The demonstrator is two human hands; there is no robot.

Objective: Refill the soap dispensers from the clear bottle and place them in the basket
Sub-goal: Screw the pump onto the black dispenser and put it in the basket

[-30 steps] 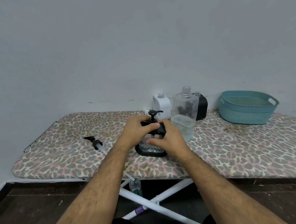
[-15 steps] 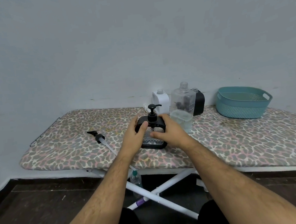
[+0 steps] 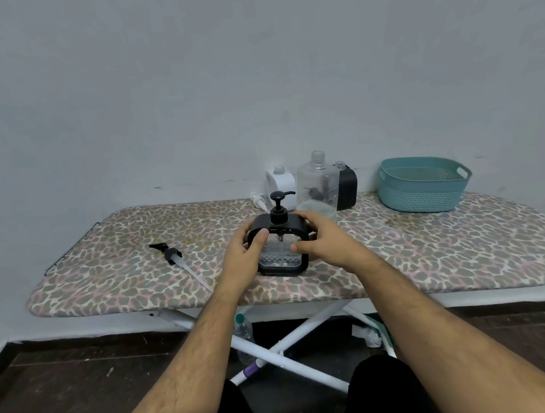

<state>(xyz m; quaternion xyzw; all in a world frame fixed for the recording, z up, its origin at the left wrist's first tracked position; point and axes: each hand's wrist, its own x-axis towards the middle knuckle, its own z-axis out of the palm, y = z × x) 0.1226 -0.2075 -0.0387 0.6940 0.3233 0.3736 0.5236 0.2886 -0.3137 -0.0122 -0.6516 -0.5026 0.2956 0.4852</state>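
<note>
Holding the black-framed soap dispenser (image 3: 280,245) from both sides, you have it standing upright on the leopard-print ironing board (image 3: 435,250), near the board's front edge and about midway along it. Your left hand (image 3: 241,259) curls round the dispenser's left side, thumb laid across the front of the frame; your right hand (image 3: 326,244) wraps the right side, fingers reaching over the top corner and the thumb pressed to the front lower down. Its black pump head (image 3: 278,205) is fitted on top, spout pointing right. Just behind the dispenser, towards the wall, stands the clear bottle (image 3: 318,185) with its neck uncapped and a shallow layer of liquid in the bottom. Behind the dispenser to the left of that bottle is a white dispenser body (image 3: 280,182) without its pump, and a white pump (image 3: 259,201) lies on the board beside it. A black dispenser body (image 3: 346,184) stands touching or just behind the clear bottle's right side; you cannot tell which. Well to the dispenser's right, at the back of the board, sits the teal basket (image 3: 424,188). Well to its left lies a loose black pump (image 3: 171,254) with its long tube pointing towards the front edge.
</note>
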